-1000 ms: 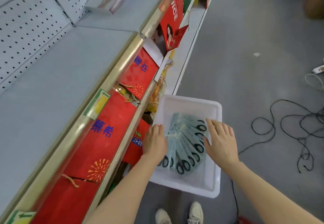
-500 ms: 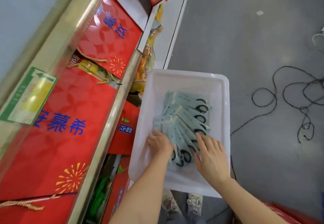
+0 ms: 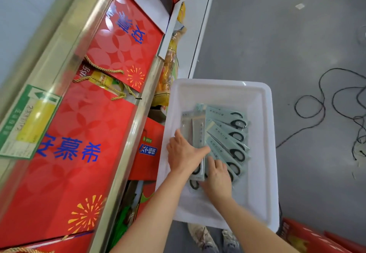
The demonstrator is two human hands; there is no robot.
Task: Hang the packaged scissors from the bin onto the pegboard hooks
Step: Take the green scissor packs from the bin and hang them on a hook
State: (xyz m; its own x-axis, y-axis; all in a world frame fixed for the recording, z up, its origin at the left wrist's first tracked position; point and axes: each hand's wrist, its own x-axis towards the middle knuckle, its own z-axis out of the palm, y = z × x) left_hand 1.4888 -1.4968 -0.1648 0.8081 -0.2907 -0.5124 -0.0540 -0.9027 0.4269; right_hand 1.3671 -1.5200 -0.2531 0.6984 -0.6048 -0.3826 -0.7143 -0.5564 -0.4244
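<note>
A white plastic bin [image 3: 259, 173] sits on the floor beside the shelf. Several packaged scissors [image 3: 225, 134], pale green cards with black handles, lie fanned out inside it. My left hand [image 3: 184, 154] grips one or two packs [image 3: 198, 134] at the left of the fan, thumb laid across the top. My right hand [image 3: 217, 176] rests with flat fingers on the lower ends of the fanned packs, just right of the left hand. No pegboard appears in this view.
Red gift boxes [image 3: 83, 138] fill the shelf on the left behind a metal rail [image 3: 136, 126]. Black cable [image 3: 324, 102] loops over the grey floor to the right. Another red box [image 3: 309, 239] lies at the bottom right. My shoes [image 3: 200, 237] show below the bin.
The view has tilted down and closer to the bin. My left hand has taken hold of packs at the left of the fan, and my right hand slid left next to it.
</note>
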